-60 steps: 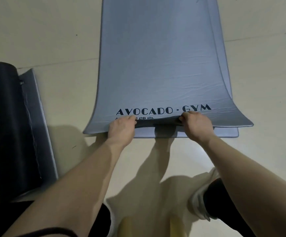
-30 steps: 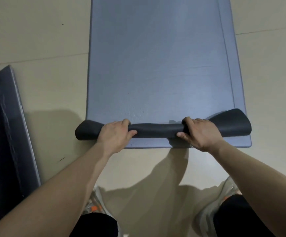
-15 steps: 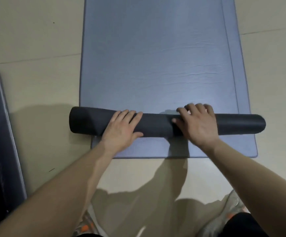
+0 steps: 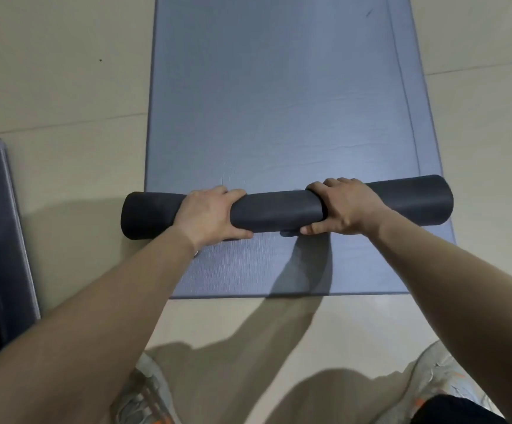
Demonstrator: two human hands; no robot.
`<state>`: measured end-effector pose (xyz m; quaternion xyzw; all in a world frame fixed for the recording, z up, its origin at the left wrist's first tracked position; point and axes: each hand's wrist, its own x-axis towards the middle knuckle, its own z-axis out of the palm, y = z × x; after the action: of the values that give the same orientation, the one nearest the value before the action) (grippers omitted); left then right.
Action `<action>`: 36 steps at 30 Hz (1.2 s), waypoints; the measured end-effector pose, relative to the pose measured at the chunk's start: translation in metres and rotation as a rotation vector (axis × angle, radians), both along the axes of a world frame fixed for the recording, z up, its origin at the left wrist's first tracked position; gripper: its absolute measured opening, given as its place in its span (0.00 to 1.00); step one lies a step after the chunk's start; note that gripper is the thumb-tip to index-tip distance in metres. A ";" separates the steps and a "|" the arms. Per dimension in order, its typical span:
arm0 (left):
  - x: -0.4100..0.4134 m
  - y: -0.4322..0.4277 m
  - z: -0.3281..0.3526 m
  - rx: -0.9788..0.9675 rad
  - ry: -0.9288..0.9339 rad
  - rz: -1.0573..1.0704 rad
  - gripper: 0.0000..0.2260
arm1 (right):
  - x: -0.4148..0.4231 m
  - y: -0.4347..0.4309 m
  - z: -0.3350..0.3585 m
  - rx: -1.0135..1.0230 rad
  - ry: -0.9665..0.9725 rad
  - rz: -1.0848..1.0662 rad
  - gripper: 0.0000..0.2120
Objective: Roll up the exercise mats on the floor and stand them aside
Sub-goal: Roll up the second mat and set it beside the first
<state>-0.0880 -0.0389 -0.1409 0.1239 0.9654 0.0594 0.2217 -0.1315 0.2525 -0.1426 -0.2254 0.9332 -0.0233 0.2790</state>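
Right, status: top mat point(image 4: 279, 102) is partly rolled. The roll point(image 4: 279, 212), dark outer face, lies crosswise towards the near end of the stack. It sits slightly skewed, right end a bit farther than the left. Its left end overhangs the mat edge above the floor point(image 4: 65, 71). Its right end reaches about to the right edge of the lower mat point(image 4: 263, 267). Far of the roll the top mat lies flat, blue-grey, and runs out of frame. The lower mat is flat on the floor, bare near of the roll, and shows as a narrow strip along the right side of the top mat.

Left hand point(image 4: 208, 214) grips the roll left of centre: fingers point(image 4: 233, 192) clenched over the far side, thumb on the near side. Right hand point(image 4: 346, 206) grips it right of centre with the same wrap, thumb tip at the near underside. A stretch of roll shows between the hands.

Third mat point(image 4: 0, 240) is at the left edge of frame, on the floor, well apart from the stack. It shows a grey flap with dark material beside it, mostly cut off. Shoes point(image 4: 144, 396) are at the near edge, on the floor.
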 end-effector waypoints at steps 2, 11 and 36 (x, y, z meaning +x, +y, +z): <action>0.000 -0.003 0.011 0.024 -0.108 0.017 0.32 | 0.002 -0.003 0.007 -0.033 -0.116 -0.025 0.42; -0.001 -0.003 0.028 0.088 -0.510 0.110 0.35 | 0.109 0.000 0.002 0.016 0.257 -0.114 0.47; -0.010 -0.005 0.022 -0.247 0.096 -0.032 0.49 | -0.037 -0.005 0.032 0.055 -0.184 -0.025 0.46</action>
<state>-0.0985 -0.0436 -0.1194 0.1137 0.9728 -0.0697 0.1896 -0.1683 0.2475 -0.1110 -0.2028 0.9067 -0.0216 0.3692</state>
